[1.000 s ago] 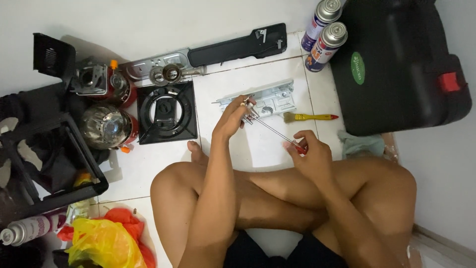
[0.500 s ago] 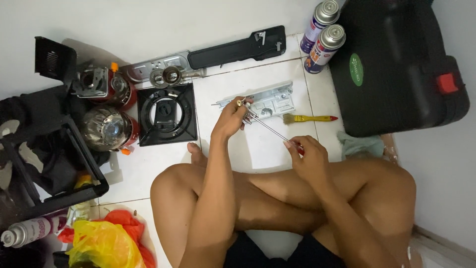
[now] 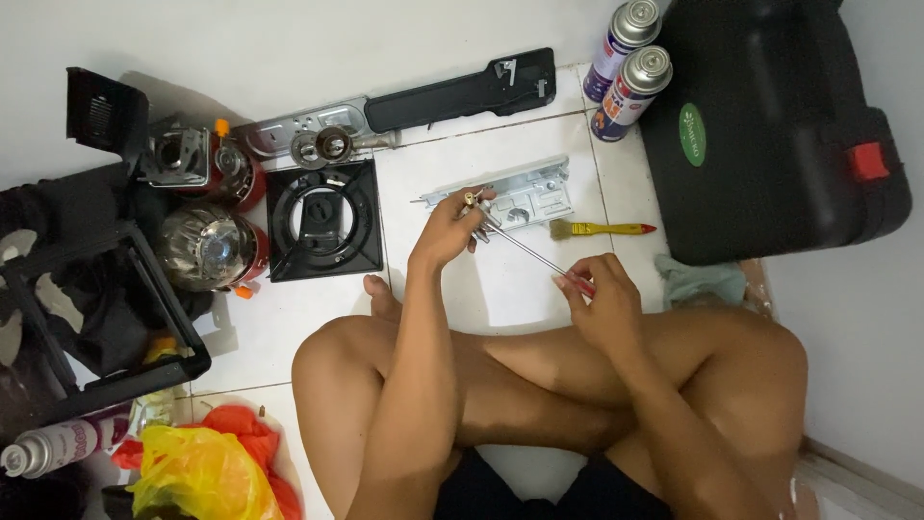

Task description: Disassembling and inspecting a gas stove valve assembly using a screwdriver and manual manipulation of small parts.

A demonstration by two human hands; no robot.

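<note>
I sit cross-legged on white floor tiles. My left hand pinches a small brass and metal fitting just above a silver metal bracket lying on the floor. My right hand grips the red handle of a screwdriver, whose thin shaft runs up and left to the fitting. A yellow-handled paintbrush lies right of the bracket.
A black square burner plate lies to the left, beside gas canisters with burner heads. A long black panel, two spray cans and a black case sit at the back. Bags lie lower left.
Both hands shifted slightly with the screwdriver; the tip stays at the fitting and the right hand has turned a little on the handle.
</note>
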